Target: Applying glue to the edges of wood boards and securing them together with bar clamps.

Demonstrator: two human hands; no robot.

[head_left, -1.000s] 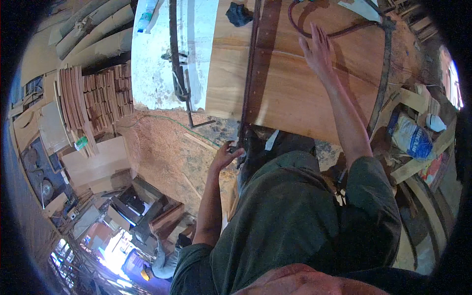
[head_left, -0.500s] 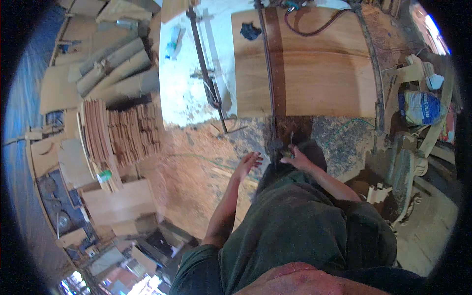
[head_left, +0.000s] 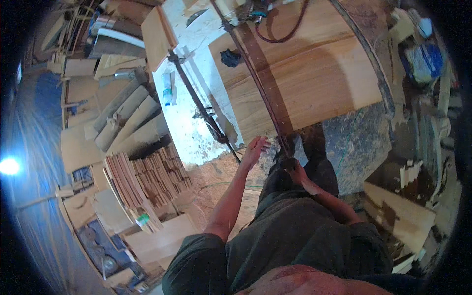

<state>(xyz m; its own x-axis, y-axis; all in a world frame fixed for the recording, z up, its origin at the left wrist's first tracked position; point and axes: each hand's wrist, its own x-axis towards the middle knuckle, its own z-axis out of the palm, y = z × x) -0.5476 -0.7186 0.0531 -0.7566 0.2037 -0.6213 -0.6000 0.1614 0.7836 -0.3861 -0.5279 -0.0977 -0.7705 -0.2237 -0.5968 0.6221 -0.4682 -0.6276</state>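
At the far left, a wrinkled blue plastic sheet (head_left: 39,123) is hanging, and to its right a bundle of thin reddish-brown wooden strips (head_left: 164,179) is lying on the ground. Next, a broad white board with dark stains (head_left: 189,150) is bearing a small clear bottle with a green label (head_left: 168,91) and a shorter dark metal bar clamp (head_left: 197,99). A crumpled black cloth (head_left: 230,58) is lying near the left edge of a smooth light-brown wooden panel (head_left: 314,83). The left hand (head_left: 254,151) is hovering near that panel's lower left corner, its fingers loosely spread and apparently holding nothing. Further right, a long dark metal bar (head_left: 258,88) is crossing the panel, its long axis running away from the body and slanting to the left, its near end reaching out past the panel's near edge. The right hand (head_left: 296,173) is resting right at that near end, clearly closer to it than the left hand, which is staying to its left, apart from it; the right fingers are looking bent, but the dark spot is hiding whether they are gripping. Beyond, a dark red hose (head_left: 282,40) is curving over the panel's far part, and at the right a blue and white sack (head_left: 425,61) is lying.
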